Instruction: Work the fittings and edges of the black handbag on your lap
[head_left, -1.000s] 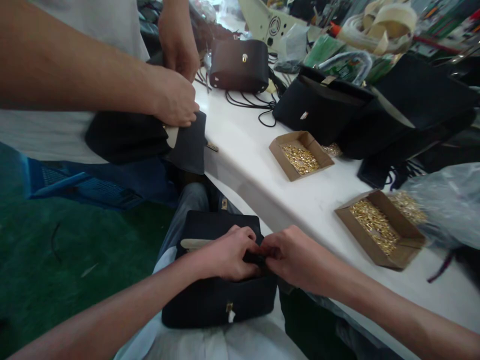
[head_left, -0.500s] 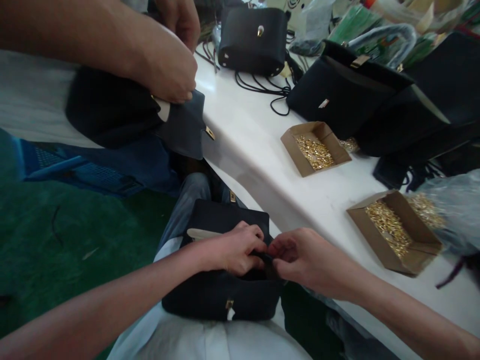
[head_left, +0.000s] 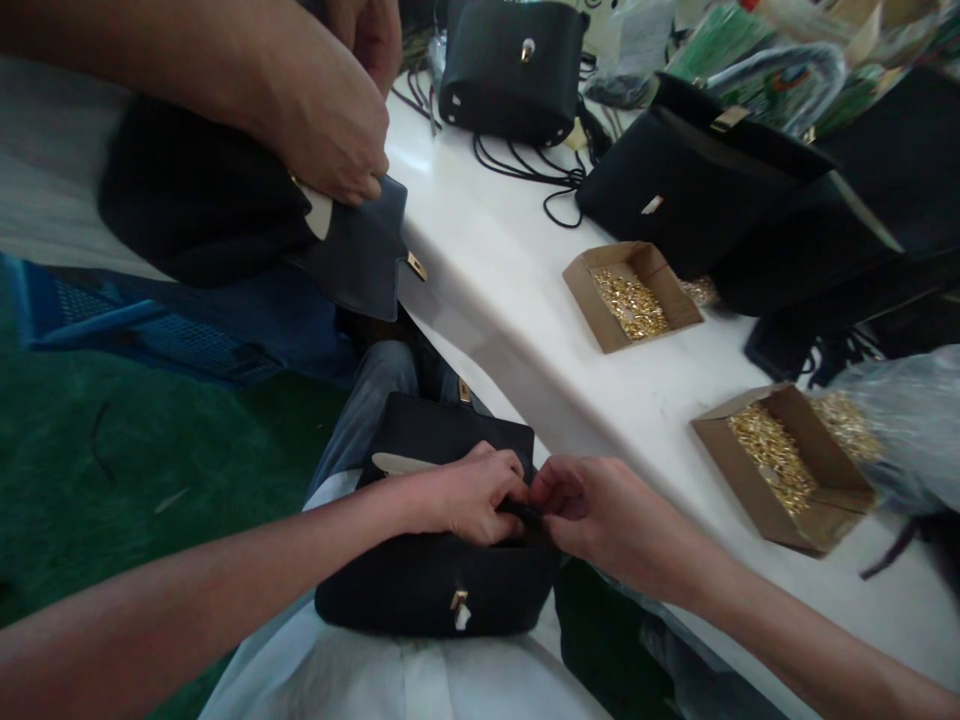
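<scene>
A black bag (head_left: 442, 590) sits on our lap (head_left: 360, 675) with its flap (head_left: 450, 425) folded back, away from us. Our left hand (head_left: 484, 495) dips into its open top, and our right hand (head_left: 600, 510) is just beside it. The fingers of both are curled almost closed, pinching a dark bit at the bag's right end. Two brown boxes (head_left: 739, 480) of gold bits (head_left: 772, 450) stand on the white surface (head_left: 510, 290). Another person's hand (head_left: 330, 130) touches a second bag (head_left: 202, 210).
</scene>
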